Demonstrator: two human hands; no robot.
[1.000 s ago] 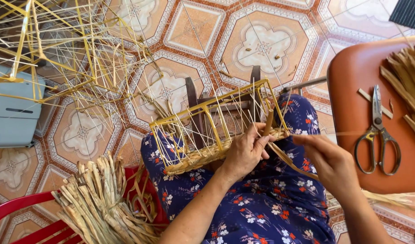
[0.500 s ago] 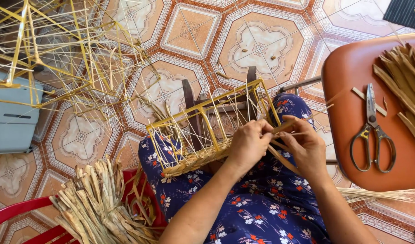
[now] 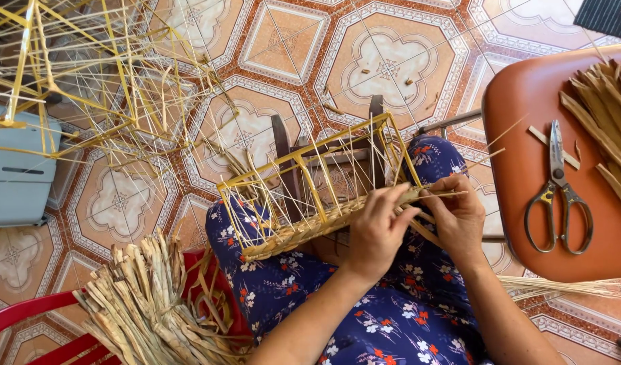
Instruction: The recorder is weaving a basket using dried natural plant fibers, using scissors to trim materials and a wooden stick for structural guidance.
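A yellow wire basket frame (image 3: pixel 304 189), strung with thin pale spokes, rests on my lap over a blue flowered dress. A woven band of dried straw runs along its near bottom edge. My left hand (image 3: pixel 378 230) grips that woven edge near the frame's right corner. My right hand (image 3: pixel 459 216) sits just beside it, fingers pinching a straw strand (image 3: pixel 429 196) against the same corner. The two hands nearly touch.
An orange plastic stool (image 3: pixel 527 203) at right carries scissors (image 3: pixel 557 192) and dried straw strips (image 3: pixel 608 115). A bundle of dried straw (image 3: pixel 148 304) lies on a red chair at lower left. Empty yellow frames (image 3: pixel 74 81) and a grey box (image 3: pixel 19 169) stand at upper left on tiled floor.
My right hand has moved left from beside the frame to its right corner and now pinches the strand there. My left hand has stayed on the woven edge.
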